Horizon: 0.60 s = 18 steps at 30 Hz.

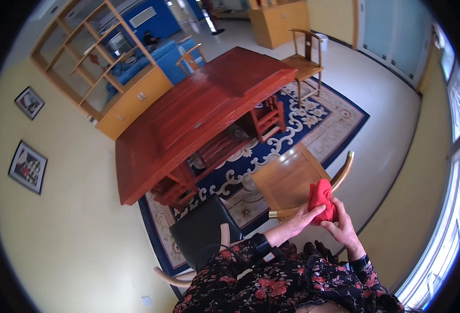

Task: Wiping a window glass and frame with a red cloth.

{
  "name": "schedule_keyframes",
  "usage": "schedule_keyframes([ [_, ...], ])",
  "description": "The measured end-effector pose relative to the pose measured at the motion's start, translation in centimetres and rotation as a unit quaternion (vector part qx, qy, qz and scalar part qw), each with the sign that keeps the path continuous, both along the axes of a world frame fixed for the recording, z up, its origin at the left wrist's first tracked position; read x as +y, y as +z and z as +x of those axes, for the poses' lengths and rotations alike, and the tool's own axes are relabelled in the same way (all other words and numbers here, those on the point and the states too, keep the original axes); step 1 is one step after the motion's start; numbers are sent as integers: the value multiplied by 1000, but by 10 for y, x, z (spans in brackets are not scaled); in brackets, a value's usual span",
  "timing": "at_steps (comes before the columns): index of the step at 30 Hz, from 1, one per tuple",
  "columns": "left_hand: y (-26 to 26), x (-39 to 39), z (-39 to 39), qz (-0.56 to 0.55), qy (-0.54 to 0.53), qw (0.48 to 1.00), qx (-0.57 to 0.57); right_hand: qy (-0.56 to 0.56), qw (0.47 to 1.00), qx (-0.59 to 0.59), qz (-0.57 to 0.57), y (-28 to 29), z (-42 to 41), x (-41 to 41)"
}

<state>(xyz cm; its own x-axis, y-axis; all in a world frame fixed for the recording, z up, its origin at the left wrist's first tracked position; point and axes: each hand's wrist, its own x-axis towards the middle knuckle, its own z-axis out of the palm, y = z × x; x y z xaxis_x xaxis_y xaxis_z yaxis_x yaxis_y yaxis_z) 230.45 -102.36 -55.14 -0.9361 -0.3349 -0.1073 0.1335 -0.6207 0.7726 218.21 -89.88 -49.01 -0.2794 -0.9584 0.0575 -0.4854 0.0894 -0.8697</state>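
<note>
A bunched red cloth [322,198] is held between both hands in front of my body. My left hand [299,221] grips its left side, with the thumb lying across the front. On the other side, my right hand [342,223] has its fingers bent over the cloth's edge. Directly beyond and below the cloth is a wooden armchair [292,176] with a smooth square seat. Its curved arm with a metal-capped end [345,168] rises just right of the cloth. Whether the cloth touches the chair cannot be told.
A large reddish wooden desk [210,98] stands ahead on a patterned blue rug [249,211]. To my left is a chair with a dark seat [204,231]. Another wooden chair [304,68] stands beyond the desk. An open shelf unit [136,98] adjoins the left wall; windows [445,234] line the right.
</note>
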Motion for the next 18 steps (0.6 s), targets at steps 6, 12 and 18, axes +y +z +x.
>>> schedule_keyframes([
  [6, 6, -114, 23, 8, -24, 1000, -1, -222, 935, -269, -72, -8, 61, -63],
  [12, 26, -57, -98, -44, -174, 983, 36, -387, 871, -301, 24, -65, -40, 32],
  [18, 15, -10, -184, -128, -319, 939, 4, -402, 859, -309, 66, -86, -46, 56],
])
